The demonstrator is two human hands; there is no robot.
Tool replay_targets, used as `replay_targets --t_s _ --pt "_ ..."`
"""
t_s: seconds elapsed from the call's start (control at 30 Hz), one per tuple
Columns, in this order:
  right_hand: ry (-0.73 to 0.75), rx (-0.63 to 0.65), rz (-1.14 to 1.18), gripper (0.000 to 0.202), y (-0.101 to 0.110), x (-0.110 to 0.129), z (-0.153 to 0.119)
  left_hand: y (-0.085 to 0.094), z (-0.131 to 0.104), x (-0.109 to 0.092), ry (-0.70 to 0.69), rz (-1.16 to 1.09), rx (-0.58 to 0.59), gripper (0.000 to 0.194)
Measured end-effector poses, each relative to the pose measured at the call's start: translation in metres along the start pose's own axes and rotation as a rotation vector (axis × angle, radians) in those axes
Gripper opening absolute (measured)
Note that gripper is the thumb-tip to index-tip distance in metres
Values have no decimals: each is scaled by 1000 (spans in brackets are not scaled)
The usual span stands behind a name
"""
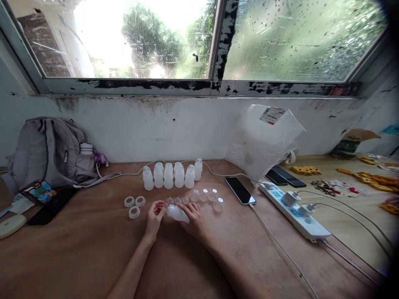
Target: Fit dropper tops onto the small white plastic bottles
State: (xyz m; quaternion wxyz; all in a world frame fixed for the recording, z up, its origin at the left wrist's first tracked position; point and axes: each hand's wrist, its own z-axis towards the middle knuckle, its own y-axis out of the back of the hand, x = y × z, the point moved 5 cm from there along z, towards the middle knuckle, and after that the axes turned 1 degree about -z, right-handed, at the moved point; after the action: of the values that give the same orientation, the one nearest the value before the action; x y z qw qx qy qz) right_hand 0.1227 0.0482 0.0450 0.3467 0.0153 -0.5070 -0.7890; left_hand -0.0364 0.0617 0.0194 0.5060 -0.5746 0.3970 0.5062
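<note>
A translucent white bottle (178, 214) lies tilted on its side between my hands, its neck toward the left. My right hand (195, 219) is wrapped over its body. At the neck, my left hand (156, 214) has its fingers pinched together; what they hold is too small to make out. Behind stand several similar bottles (168, 176) in a row. Three white rings (134, 212) lie left of my left hand. Small clear nipple-shaped pieces (177, 200) and clear round caps (217, 206) lie just beyond my hands, some with small white discs.
A phone (240, 190) on a cable and a power strip (294, 211) with plugs are to the right. A plastic bag (264, 137) leans on the wall. At the left are a grey backpack (51, 153) and a dark phone (51, 206). Yellow parts (368, 180) lie far right.
</note>
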Motion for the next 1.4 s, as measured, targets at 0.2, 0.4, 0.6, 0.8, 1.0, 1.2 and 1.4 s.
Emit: replay_targets --t_s 0.2,0.4,0.6,0.8,1.0,1.2,1.4 --pt "-30 -11 -1 55 -3 -5 -1 -7 -2 -4 -22 -61 79 40" --pt "-33 -20 42 54 -2 -3 -1 -6 -3 3 65 -70 28 39" --pt "-86 66 305 50 5 2 -3 -6 -1 3 87 -158 52 43" --pt "-210 54 662 47 -6 13 -3 -23 -16 2 223 -350 133 49" --pt "-599 318 1438 33 -39 40 -14 -24 -27 3 251 -371 74 24" --pt "-632 671 1890 28 -48 62 -25 -25 -34 -14 187 -354 210 12" --pt "-579 851 2078 26 -52 74 -33 -38 -43 -36 187 -450 464 8"
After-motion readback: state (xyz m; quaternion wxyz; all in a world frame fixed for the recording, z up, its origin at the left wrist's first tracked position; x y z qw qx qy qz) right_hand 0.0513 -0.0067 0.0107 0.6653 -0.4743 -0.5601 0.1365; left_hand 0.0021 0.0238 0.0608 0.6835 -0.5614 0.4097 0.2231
